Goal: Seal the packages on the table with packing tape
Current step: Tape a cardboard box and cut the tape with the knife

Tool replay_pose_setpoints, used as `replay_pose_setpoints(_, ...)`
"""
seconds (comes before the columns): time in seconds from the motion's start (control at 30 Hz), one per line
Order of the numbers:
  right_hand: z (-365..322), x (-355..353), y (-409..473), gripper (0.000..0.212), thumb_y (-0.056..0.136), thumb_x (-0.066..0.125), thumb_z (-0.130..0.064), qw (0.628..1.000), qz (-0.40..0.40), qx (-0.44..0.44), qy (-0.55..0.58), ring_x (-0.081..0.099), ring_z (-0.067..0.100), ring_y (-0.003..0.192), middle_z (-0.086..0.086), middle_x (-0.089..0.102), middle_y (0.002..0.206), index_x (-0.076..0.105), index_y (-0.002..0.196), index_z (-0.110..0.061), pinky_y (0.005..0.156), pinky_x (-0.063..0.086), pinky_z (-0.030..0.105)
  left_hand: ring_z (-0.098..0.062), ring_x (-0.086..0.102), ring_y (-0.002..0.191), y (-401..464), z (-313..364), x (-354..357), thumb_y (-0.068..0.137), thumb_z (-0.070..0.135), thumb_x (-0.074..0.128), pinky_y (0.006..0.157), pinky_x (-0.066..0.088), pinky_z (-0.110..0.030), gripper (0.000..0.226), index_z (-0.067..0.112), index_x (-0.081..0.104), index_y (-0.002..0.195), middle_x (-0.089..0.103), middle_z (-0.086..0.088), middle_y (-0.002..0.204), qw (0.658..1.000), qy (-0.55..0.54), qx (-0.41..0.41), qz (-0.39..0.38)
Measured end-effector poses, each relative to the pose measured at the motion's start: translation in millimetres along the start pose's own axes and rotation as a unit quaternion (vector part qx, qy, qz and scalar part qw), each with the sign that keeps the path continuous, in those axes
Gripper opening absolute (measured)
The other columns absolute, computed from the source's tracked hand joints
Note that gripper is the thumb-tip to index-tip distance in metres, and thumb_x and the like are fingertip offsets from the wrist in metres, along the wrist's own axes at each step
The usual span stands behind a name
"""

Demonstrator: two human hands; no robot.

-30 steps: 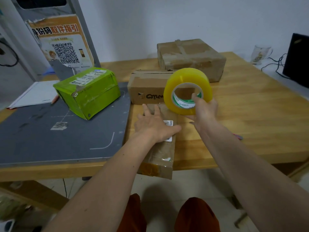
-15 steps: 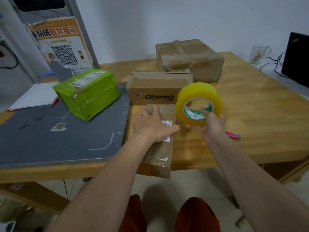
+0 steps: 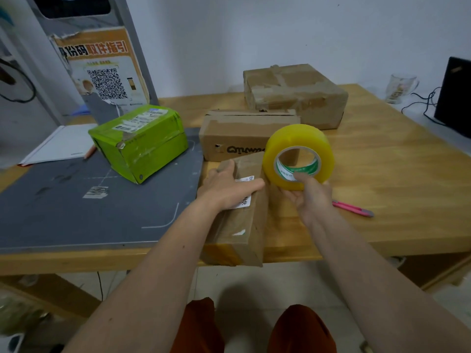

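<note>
A long brown package [image 3: 239,225] lies at the table's near edge, its front end hanging over. My left hand [image 3: 226,187] rests on its top with the thumb stretched across a white label. My right hand [image 3: 309,193] grips a big yellow roll of packing tape [image 3: 298,155], thumb through the core, just right of the package. Behind stand a brown printed box [image 3: 237,136], a larger taped brown box [image 3: 293,94] and a green box [image 3: 140,141].
A pink utility knife [image 3: 353,208] lies on the wooden table [image 3: 395,174] right of my hand. The green box sits on a grey mat [image 3: 63,212]. A notebook [image 3: 58,145], a glass mug [image 3: 400,87] and a black monitor [image 3: 456,95] are at the edges.
My right hand has brought the tape roll down and toward me, close beside the long package. My left hand has stayed on the package top.
</note>
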State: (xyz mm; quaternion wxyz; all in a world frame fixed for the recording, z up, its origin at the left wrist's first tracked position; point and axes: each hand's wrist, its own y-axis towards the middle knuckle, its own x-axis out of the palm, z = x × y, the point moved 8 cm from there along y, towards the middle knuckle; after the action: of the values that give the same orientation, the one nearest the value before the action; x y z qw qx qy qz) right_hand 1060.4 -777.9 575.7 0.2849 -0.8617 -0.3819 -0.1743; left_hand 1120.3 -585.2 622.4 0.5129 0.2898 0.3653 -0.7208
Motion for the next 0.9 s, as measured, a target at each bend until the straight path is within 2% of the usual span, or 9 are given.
replay_pose_setpoints(0.13,28,27,-11,0.050,0.085,0.070,-0.015,0.996,-0.012,0.080,0.022,0.067,0.027,0.103,0.016,0.067,0.119,0.054,0.132,-0.007,0.074,0.055,0.032,-0.030,0.031,0.139,2,-4,-1,0.052,0.077,0.054,0.105,0.034,-0.045,0.113,0.040,0.017,0.152,0.022,-0.002,0.155,0.999,-0.051,-0.006,-0.012)
replay_pose_setpoints(0.3,38,46,-17,0.061,0.082,0.073,-0.039,0.985,-0.029,0.165,-0.025,0.060,0.030,0.115,0.015,0.060,0.127,0.054,0.133,-0.011,0.098,0.050,0.043,-0.029,0.023,0.145,5,-10,-1,0.053,0.078,0.055,0.107,0.031,-0.046,0.116,0.041,0.012,0.154,0.015,-0.003,0.160,0.994,-0.107,-0.017,-0.022)
replay_pose_setpoints(0.43,38,55,-22,0.060,0.084,0.071,-0.047,0.977,-0.067,0.203,-0.028,0.062,0.031,0.111,0.017,0.064,0.124,0.059,0.129,-0.009,0.090,0.052,0.043,-0.030,0.020,0.146,3,-9,0,0.050,0.080,0.054,0.108,0.029,-0.047,0.119,0.042,0.009,0.154,0.012,-0.003,0.161,0.993,-0.115,-0.019,-0.025)
replay_pose_setpoints(0.53,36,53,-22,0.063,0.082,0.072,-0.047,0.978,-0.060,0.195,-0.036,0.061,0.032,0.113,0.016,0.063,0.126,0.058,0.131,-0.010,0.091,0.052,0.044,-0.029,0.020,0.145,1,-7,0,0.052,0.077,0.057,0.100,0.031,-0.041,0.116,0.041,0.012,0.153,0.014,-0.003,0.160,0.991,-0.133,-0.011,-0.029)
replay_pose_setpoints(0.6,31,53,-20,0.065,0.082,0.072,-0.047,0.980,-0.059,0.182,-0.055,0.061,0.031,0.113,0.015,0.063,0.126,0.056,0.132,-0.010,0.089,0.052,0.044,-0.026,0.026,0.143,-1,-5,2,0.052,0.075,0.060,0.098,0.032,-0.036,0.117,0.039,0.016,0.154,0.019,-0.002,0.159,0.985,-0.170,-0.004,-0.038)
replay_pose_setpoints(0.7,10,54,-15,0.062,0.081,0.074,-0.046,0.987,-0.029,0.118,-0.108,0.064,0.030,0.108,0.015,0.065,0.122,0.058,0.129,-0.011,0.083,0.055,0.041,-0.021,0.039,0.136,-5,-2,7,0.050,0.074,0.064,0.102,0.041,-0.038,0.120,0.038,0.016,0.154,0.028,0.004,0.157,0.966,-0.253,0.000,-0.058)
replay_pose_setpoints(0.77,-9,56,-12,0.059,0.078,0.076,-0.043,0.988,0.004,0.061,-0.145,0.062,0.029,0.108,0.013,0.065,0.120,0.059,0.125,-0.012,0.094,0.052,0.044,-0.001,0.057,0.111,-8,4,13,0.063,0.069,0.066,0.080,0.049,-0.022,0.107,0.035,0.020,0.154,0.052,0.021,0.136,0.945,-0.319,0.026,-0.074)
replay_pose_setpoints(0.83,-29,61,-12,0.037,0.078,0.077,-0.035,0.984,0.026,-0.012,-0.175,0.063,0.025,0.103,0.008,0.067,0.110,0.065,0.107,-0.015,0.094,0.052,0.042,0.016,0.062,0.078,-11,10,21,0.079,0.058,0.065,0.059,0.049,-0.010,0.084,0.029,0.029,0.150,0.063,0.033,0.098,0.922,-0.374,0.058,-0.085)
replay_pose_setpoints(0.9,-43,72,-16,0.014,0.079,0.076,-0.024,0.979,0.022,-0.077,-0.189,0.063,0.017,0.084,-0.001,0.067,0.087,0.063,0.080,-0.021,0.076,0.054,0.032,0.001,0.068,0.091,-15,13,29,0.077,0.057,0.064,0.071,0.054,-0.017,0.082,0.020,0.040,0.146,0.070,0.012,0.109,0.900,-0.418,0.057,-0.111)
